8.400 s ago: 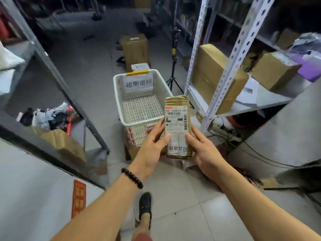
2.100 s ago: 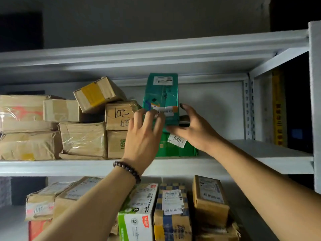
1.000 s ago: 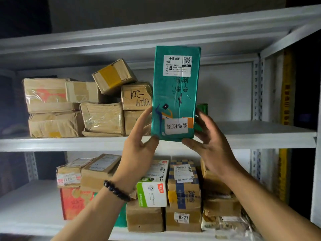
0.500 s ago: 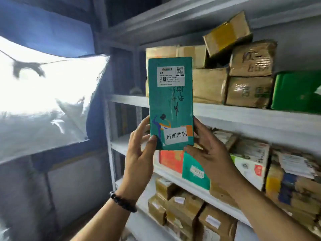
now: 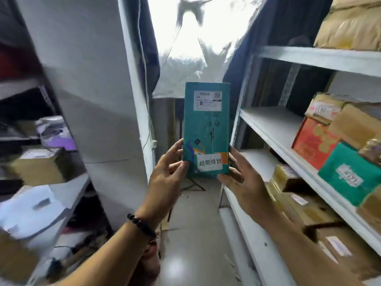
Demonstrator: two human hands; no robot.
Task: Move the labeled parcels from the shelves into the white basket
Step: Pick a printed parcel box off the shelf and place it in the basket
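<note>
A tall teal parcel (image 5: 206, 129) stands upright in the air between both hands, with a white shipping label near its top and a white sticker with printed characters near its bottom. My left hand (image 5: 165, 178) grips its lower left edge, thumb on the front. My right hand (image 5: 243, 178) holds the lower right edge and bottom corner. The white basket is not in view.
White metal shelves (image 5: 288, 129) run along the right, packed with brown, red and teal boxes (image 5: 348, 174). A white upright panel (image 5: 99, 100) and a cluttered shelf with a brown box (image 5: 39, 166) stand on the left. A narrow floor aisle (image 5: 191, 234) lies ahead, with a bright plastic sheet (image 5: 193, 48) at the far end.
The view has swung left, away from the shelf face, so the aisle now lies ahead. The teal parcel stays upright in both hands, held the same way.
</note>
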